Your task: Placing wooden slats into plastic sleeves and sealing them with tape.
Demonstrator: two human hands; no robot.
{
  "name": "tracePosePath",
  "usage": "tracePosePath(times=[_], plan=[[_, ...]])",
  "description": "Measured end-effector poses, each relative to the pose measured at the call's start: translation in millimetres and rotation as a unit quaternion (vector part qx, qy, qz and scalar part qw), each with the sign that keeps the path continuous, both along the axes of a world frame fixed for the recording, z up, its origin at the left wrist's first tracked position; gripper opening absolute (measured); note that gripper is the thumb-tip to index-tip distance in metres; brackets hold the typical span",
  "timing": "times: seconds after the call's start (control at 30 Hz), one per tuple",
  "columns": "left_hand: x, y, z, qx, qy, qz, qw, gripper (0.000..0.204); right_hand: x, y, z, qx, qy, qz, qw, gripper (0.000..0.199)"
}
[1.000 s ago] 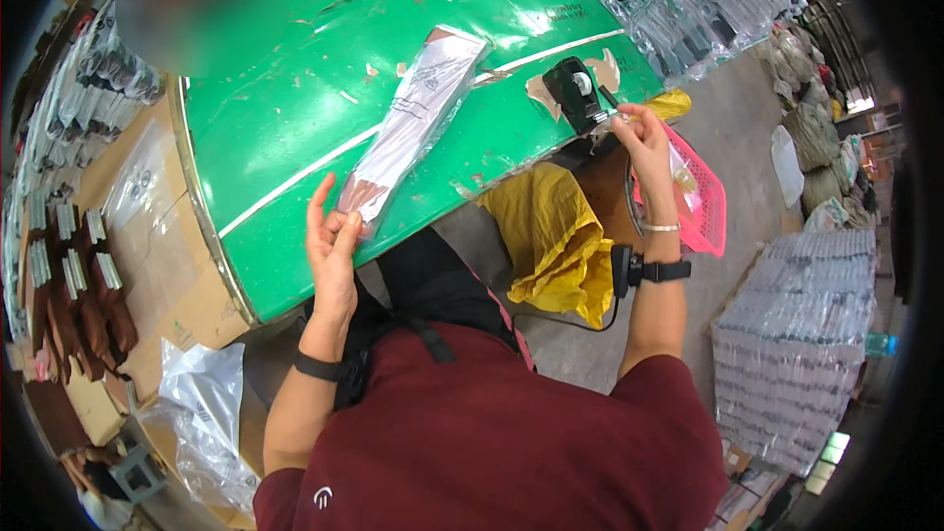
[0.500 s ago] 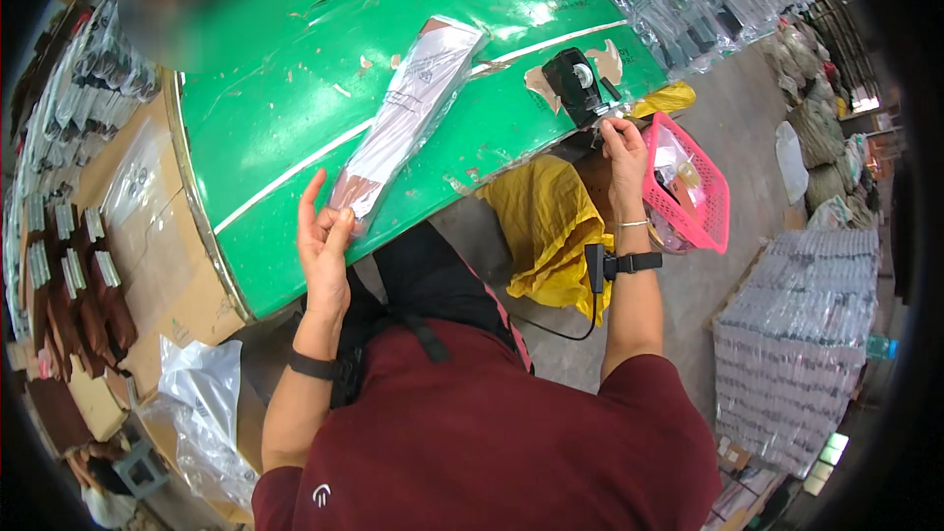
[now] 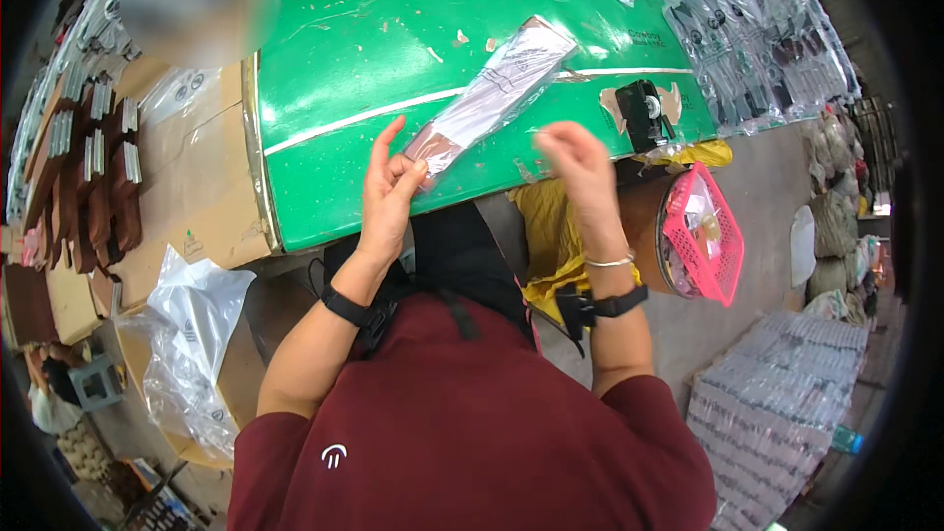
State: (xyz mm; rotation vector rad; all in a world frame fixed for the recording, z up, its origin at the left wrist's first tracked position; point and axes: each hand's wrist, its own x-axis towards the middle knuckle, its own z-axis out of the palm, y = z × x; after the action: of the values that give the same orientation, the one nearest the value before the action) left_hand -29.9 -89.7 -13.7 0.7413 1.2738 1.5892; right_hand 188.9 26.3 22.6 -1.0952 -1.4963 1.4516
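Note:
A long brown slat in a clear plastic bag [image 3: 492, 98], with a whitish sheet over most of it, lies slantwise on the green table [image 3: 354, 69]. My left hand [image 3: 389, 192] pinches its near end between thumb and fingers, the index finger raised. To the right of the bag, my right hand [image 3: 582, 169] is over the table's front edge, fingertips drawn together. It is blurred, and whatever may be between the fingertips does not show. Farther right stands a black tape dispenser [image 3: 641, 116] with a pale roll, on torn brown paper.
A pink basket [image 3: 730, 256] of scraps sits beyond the table's right edge, near a yellow sack [image 3: 551, 236]. Bagged parts [image 3: 757, 39] cover the far right corner. Brown slats [image 3: 98, 177] are stacked on cardboard at left. Wrapped bundles [image 3: 767, 403] stand on the floor.
My right hand has come away from the tape dispenser, leftward toward the bagged slat. My left hand still holds the bag's near end. The whole view has shifted.

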Motion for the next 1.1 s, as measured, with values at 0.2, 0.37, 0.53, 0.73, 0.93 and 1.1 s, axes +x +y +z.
tracePosePath(times=[0.2,0.37,0.53,0.73,0.93,1.1], plan=[[4.7,5.4,-10.1,0.038,-0.027,0.012,0.999,0.072,-93.1,-5.1,1.6,0.03,-0.051,0.156,0.986,0.019],[7.1,4.5,-12.1,0.044,-0.003,0.02,0.999,0.078,-105.0,0.6,-10.3,0.136,-0.264,0.098,0.95,0.026],[9.3,5.7,-11.9,0.051,0.062,0.045,0.996,0.079,-107.3,4.6,-10.1,0.122,-0.308,0.124,0.935,0.021],[10.9,8.5,-20.1,0.063,0.111,0.048,0.991,0.081,-106.0,2.8,2.4,0.044,-0.219,0.127,0.966,0.024],[11.6,7.6,-13.6,0.063,0.082,0.064,0.993,0.079,-107.5,7.1,1.8,0.018,-0.229,0.131,0.964,0.023],[10.8,5.8,-8.5,0.05,0.087,0.051,0.994,0.077,-107.9,6.9,-1.1,0.022,-0.234,0.133,0.963,0.025]])
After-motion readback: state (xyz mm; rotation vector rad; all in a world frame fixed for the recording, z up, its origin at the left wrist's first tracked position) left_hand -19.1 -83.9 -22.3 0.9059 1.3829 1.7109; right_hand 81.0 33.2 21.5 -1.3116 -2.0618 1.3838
